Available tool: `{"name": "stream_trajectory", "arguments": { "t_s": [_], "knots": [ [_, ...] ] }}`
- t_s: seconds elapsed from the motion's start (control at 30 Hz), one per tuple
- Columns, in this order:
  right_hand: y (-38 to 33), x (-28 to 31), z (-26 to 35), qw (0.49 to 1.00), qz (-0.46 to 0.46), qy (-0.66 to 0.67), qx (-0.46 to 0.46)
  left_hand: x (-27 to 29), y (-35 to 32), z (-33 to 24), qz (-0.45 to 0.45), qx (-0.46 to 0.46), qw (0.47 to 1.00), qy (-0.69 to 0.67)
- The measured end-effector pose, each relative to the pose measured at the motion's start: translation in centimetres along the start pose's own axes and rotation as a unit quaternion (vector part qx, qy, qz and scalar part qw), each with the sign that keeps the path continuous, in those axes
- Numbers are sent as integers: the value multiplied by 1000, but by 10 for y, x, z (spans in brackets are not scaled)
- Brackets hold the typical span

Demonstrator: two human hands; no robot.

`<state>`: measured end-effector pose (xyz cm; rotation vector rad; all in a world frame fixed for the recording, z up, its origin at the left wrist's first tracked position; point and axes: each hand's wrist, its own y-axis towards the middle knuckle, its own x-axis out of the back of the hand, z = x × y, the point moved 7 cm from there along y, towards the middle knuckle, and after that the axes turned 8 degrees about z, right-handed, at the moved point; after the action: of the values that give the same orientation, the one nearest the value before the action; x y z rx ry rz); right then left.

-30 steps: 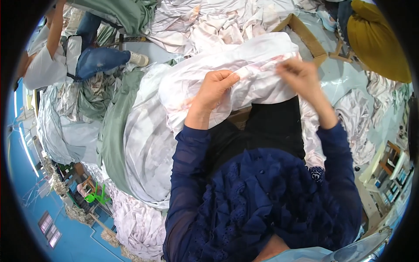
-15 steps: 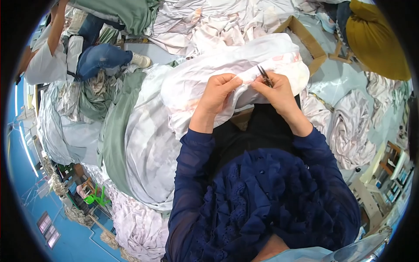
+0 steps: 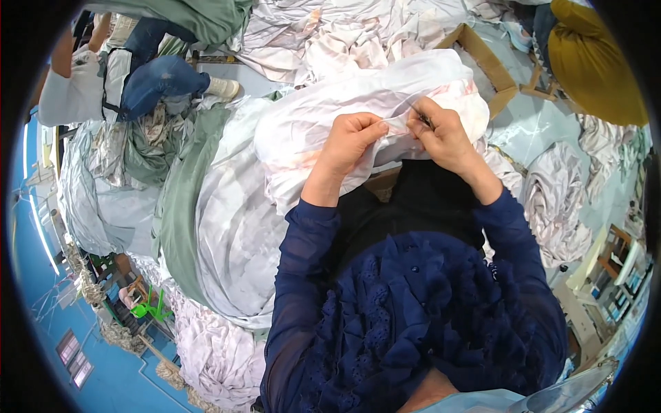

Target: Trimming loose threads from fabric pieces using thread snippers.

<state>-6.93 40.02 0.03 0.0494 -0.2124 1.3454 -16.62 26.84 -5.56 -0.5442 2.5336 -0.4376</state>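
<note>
White fabric with faint pink patches (image 3: 344,93) lies bunched over my lap. My left hand (image 3: 348,143) is closed, pinching the fabric's edge between thumb and fingers. Close to its right, my right hand (image 3: 444,138) is closed around small dark thread snips (image 3: 425,121), mostly hidden by the fingers. Its fingertips also meet the fabric edge, so a short stretch of it runs between both hands. Whether the snips' blades are apart cannot be seen.
Heaps of pale fabric (image 3: 372,34) lie ahead, with a cardboard box (image 3: 482,58) at their right. Green cloth (image 3: 182,199) and grey-white cloth (image 3: 234,227) drape on my left. One person in jeans (image 3: 162,82) sits far left; another in mustard clothing (image 3: 595,62) is far right.
My right hand has turned and risen slightly, its fingers now covering most of the snips, whose blades pointed up before. My left hand has barely shifted.
</note>
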Motion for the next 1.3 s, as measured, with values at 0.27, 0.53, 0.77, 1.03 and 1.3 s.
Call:
{"name": "stream_trajectory", "arguments": {
  "t_s": [0.27, 0.53, 0.77, 1.03, 1.3],
  "knots": [
    [-26, 69, 8, 894, 12, -422, 152, 15, -10, -4, -49, 15, 998, 48],
    [-42, 223, -18, 752, -215, -623, 19, -2, -2, -13, -6, 47, 994, 95],
    [-29, 57, 27, 972, -134, -182, 59, -9, 8, -6, 13, 0, 999, 33],
    [-8, -3, 9, 972, -106, -201, 63, -15, 8, -2, -5, -16, 998, 58],
    [-18, 11, 9, 974, -131, -174, 62, -13, 4, 0, -20, -4, 999, 32]
  ]
}}
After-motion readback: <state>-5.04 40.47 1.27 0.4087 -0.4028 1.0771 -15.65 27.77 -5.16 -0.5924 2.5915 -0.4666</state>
